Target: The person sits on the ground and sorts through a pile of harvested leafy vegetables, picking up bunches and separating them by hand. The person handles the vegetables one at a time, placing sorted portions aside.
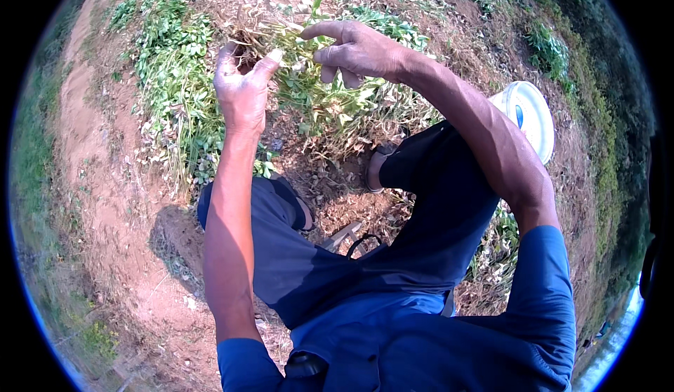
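Observation:
My left hand [241, 89] is raised before me, gripping a bunch of uprooted leafy plants, apparently peanut plants [303, 89], by the root end. Dry brown roots [253, 39] stick out between its thumb and fingers. The green and yellowing leaves spread to the right, below my right hand. My right hand [358, 52] hovers at the stems, index finger stretched out and thumb apart from it, the other fingers curled. No object shows between its fingers. Whether its fingertips touch the stems is hard to tell.
A heap of green plants [176, 86] lies on the soil to the left. Beyond my right knee stands a white plastic bucket [550, 142]. Dry stalks and leaves [337, 147] litter the ground by my feet. A wooden piece [343, 234], perhaps a stool's, shows between my legs.

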Available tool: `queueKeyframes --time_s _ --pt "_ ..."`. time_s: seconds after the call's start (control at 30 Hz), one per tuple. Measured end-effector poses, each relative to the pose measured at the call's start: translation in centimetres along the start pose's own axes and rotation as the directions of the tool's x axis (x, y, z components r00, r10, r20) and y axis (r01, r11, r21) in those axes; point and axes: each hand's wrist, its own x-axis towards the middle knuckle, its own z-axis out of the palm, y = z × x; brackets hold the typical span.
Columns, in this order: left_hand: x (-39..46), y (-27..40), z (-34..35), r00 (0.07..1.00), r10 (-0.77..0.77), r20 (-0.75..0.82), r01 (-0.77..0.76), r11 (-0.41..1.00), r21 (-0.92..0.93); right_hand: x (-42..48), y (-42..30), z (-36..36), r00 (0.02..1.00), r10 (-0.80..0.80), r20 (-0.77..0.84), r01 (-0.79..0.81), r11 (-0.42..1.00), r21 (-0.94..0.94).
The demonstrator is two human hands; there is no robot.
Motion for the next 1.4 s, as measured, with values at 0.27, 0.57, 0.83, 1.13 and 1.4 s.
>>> queueKeyframes --time_s 0.27,0.57,0.83,1.13,1.4 --pt "0.1 0.1 1.9 0.992 -0.017 0.123 0.073 0.882 -0.466 1.7 -0.2 0.8 0.994 -0.063 -0.092 0.064 0.998 0.012" --pt "0.1 -1.3 2.6 0.984 -0.149 0.093 0.173 0.925 -0.339 2.9 2.1 -1.8 0.776 -0.539 -0.328 0.181 0.688 -0.702" --pt "0.2 -1.6 1.2 0.914 -0.387 -0.123 0.403 0.902 0.157 4.1 9.4 -6.0 0.948 -0.220 -0.231 -0.064 0.579 -0.813" --pt "1.6 -1.5 -2.8 0.878 -0.378 -0.292 0.436 0.885 0.165 1.9 9.0 -8.1 0.990 0.063 -0.128 -0.128 0.795 -0.592" --pt "1.1 -2.0 -2.1 0.899 -0.365 -0.242 0.412 0.892 0.185 0.0 7.2 -9.8 0.909 -0.151 -0.389 -0.085 0.845 -0.527"
